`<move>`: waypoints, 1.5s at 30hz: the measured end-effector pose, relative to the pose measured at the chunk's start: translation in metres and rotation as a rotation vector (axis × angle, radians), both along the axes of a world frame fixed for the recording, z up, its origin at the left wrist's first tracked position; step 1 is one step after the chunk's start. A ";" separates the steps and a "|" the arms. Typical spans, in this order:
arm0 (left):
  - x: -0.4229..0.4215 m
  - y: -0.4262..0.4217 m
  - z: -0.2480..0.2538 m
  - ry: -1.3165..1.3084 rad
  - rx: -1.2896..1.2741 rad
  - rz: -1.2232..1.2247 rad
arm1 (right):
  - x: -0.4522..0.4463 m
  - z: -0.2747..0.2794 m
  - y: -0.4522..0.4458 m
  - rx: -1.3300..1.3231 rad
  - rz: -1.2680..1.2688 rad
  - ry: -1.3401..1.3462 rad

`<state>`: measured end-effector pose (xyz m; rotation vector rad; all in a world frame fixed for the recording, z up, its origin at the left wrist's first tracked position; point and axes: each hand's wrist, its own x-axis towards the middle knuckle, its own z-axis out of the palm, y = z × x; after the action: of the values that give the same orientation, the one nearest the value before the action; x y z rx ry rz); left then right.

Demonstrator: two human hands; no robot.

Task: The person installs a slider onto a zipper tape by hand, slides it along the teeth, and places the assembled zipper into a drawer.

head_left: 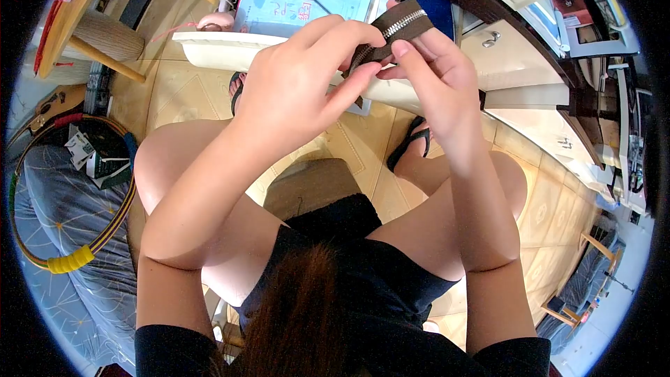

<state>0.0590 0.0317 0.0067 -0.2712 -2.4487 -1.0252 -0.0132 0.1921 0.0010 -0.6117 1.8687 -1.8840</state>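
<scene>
Over tiled floor (185, 91), L hand (299, 70) and R hand (441, 77) part-closed, pinching brown zip strip (398, 29) btwn thumb & fingers; rec. even tension, teeth (409, 23) flat, no twist

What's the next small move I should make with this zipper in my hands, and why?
I'd probably ease the left hand back a little to uncover more of the zipper. Its fingers hide part of the metal teeth, while the right hand also grips the strip and could likely steady it alone.
</scene>
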 end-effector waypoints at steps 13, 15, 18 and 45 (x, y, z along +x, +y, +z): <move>-0.001 -0.003 -0.002 0.003 -0.062 0.019 | 0.005 -0.002 -0.004 -0.015 0.014 0.094; 0.000 -0.003 -0.001 -0.003 -0.055 0.012 | 0.005 -0.003 -0.005 -0.022 0.020 0.109; 0.000 -0.004 0.000 -0.030 0.005 -0.008 | 0.005 -0.005 -0.005 -0.036 0.006 0.122; 0.002 -0.004 0.003 -0.106 -0.062 0.002 | -0.003 0.002 -0.005 -0.064 -0.162 0.009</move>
<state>0.0609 0.0278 0.0092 -0.2411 -2.5785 -0.9867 -0.0158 0.1869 0.0031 -0.5026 1.9210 -2.0530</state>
